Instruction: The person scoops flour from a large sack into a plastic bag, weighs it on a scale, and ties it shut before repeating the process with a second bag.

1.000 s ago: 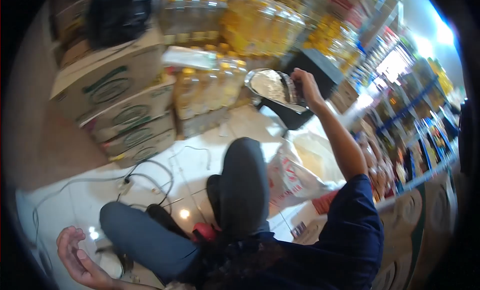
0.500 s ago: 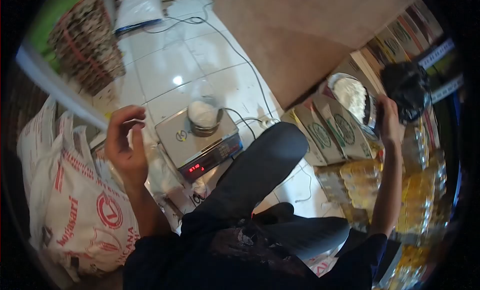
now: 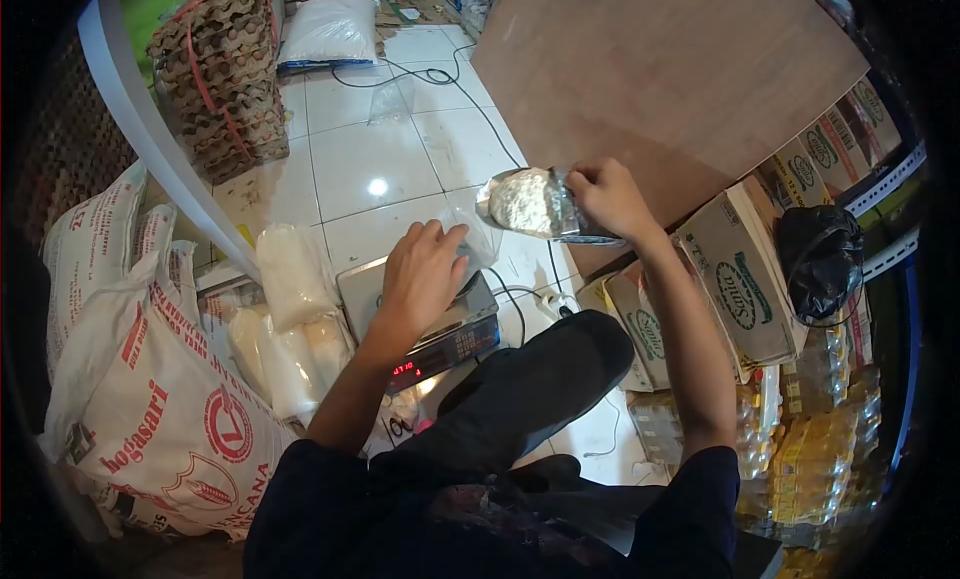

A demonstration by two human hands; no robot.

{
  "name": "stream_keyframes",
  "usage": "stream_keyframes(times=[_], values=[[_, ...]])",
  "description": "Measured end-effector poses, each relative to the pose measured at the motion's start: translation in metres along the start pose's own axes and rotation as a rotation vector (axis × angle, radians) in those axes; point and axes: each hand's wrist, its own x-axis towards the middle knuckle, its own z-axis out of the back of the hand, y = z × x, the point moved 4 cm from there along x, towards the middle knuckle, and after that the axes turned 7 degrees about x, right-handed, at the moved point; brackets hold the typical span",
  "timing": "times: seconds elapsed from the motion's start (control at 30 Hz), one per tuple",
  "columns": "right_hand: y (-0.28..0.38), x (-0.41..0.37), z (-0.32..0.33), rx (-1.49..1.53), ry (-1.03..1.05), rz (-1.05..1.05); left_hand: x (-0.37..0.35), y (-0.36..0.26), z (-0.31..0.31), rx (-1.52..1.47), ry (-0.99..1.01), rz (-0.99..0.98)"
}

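Observation:
My right hand [image 3: 612,199] is closed round a shiny metal scoop [image 3: 572,219] heaped with white powder [image 3: 522,203]. It holds the scoop above the floor, close to a clear plastic bag [image 3: 480,241]. My left hand [image 3: 420,274] is over the digital scale [image 3: 445,349], its fingers closed at the bag's edge. That hand and forearm cover much of the weighing plate and whatever the bag rests in. Red digits glow on the scale's front. Filled clear bags of white powder [image 3: 298,274] lie left of the scale.
Large printed white sacks [image 3: 180,409] stand at left, below stacked egg trays [image 3: 220,79]. Cartons [image 3: 740,279], a black plastic bag [image 3: 820,259] and bottles of yellow liquid [image 3: 815,469] crowd the right. A wooden panel [image 3: 660,79] rises ahead. Black cables [image 3: 440,76] cross the tiles.
My right hand has brought the filled scoop leftward from beside the cartons to near the scale. My left hand, earlier apart with fingers spread, has moved right onto the plastic bag.

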Motion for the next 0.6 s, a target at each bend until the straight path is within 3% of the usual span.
stream_keyframes(times=[0.13, 0.37, 0.47, 0.6], values=[[0.012, 0.013, -0.020, -0.192, 0.096, 0.046, 0.005, 0.006, -0.013, 0.049, 0.051, -0.010], [0.066, 0.017, -0.076, -0.681, 0.209, 0.363, 0.003, 0.006, -0.019, 0.010, -0.022, -0.033], [0.078, 0.022, -0.099, -0.859, 0.360, 0.384, 0.003, 0.005, -0.016, -0.009, -0.043, -0.035], [0.092, 0.020, -0.098, -0.873, 0.373, 0.371, 0.001, 0.006, -0.015, -0.022, -0.028, -0.007]])
